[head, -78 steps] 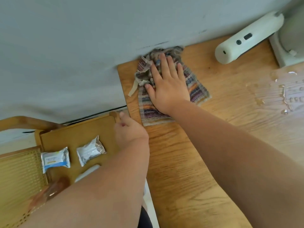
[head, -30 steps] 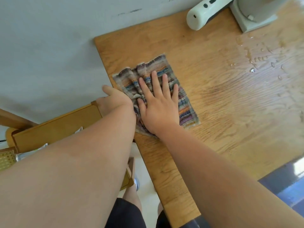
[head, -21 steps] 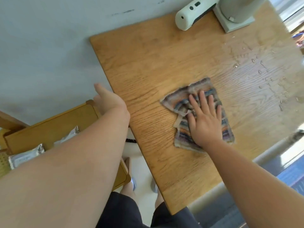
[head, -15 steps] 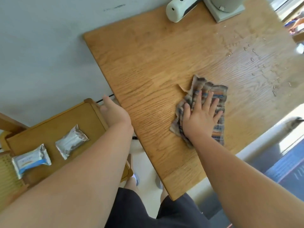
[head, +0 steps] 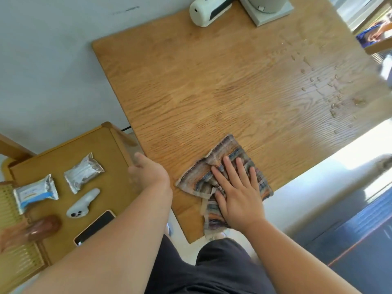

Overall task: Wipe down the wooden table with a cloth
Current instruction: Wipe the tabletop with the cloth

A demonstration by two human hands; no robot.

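The wooden table (head: 212, 81) fills the middle of the view. A striped, crumpled cloth (head: 231, 151) lies at its near corner, and one end hangs over the near edge. My right hand (head: 237, 192) presses flat on the cloth with fingers spread. Blurred, my left hand (head: 148, 172) sits at the table's left edge, over the rim of a low wooden side table (head: 63, 149); its fingers are hidden. Water droplets (head: 318, 81) dot the table's right part.
A white handheld device (head: 205, 11) and a grey appliance base (head: 267, 11) stand at the table's far edge. The side table holds two foil packets (head: 83, 171), a white controller (head: 82, 203), a phone (head: 95, 227) and a brown object (head: 42, 228). A grey wall lies to the left.
My right hand has dragged the cloth from the far left corner across the table to the near corner. My left hand slid nearer along the table's left edge.
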